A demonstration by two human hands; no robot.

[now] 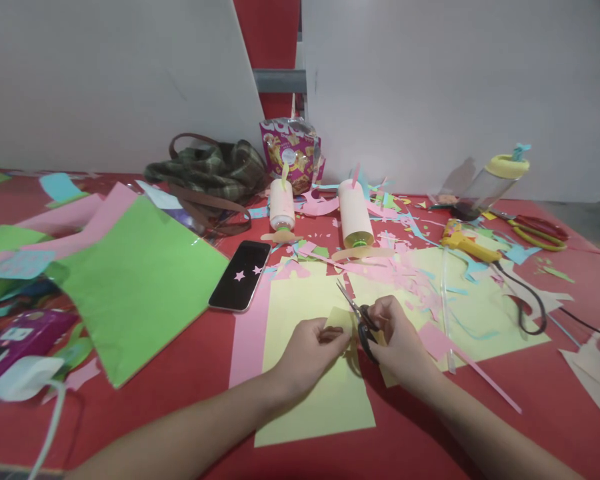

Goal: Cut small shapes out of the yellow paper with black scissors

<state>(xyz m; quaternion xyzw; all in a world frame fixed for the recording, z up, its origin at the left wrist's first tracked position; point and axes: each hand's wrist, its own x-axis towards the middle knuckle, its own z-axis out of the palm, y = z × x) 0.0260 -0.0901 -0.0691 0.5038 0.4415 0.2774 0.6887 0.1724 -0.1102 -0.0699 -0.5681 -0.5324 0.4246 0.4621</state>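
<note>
My left hand (312, 351) pinches a small piece of yellow paper (339, 320) between thumb and fingers. In my right hand (399, 343) is a pair of black-handled scissors (364, 327), with fingers through the loops. The blades point up and to the left, beside the yellow piece; whether they touch it I cannot tell. Beneath both hands lies a larger yellow sheet (315, 407) on the red table. A pink sheet (247, 340) shows along its left edge. To the left is a phone (240, 277) with small pink paper stars (239, 275) on its dark screen.
Two paper-wrapped rolls (281, 203) with paper trims lie behind the hands, among pink and blue scraps. A yellow glue gun (470, 245) with a black cord lies at right, near red-and-yellow scissors (537, 232) and a clear jar (493, 183). Green paper (140, 287) covers the left.
</note>
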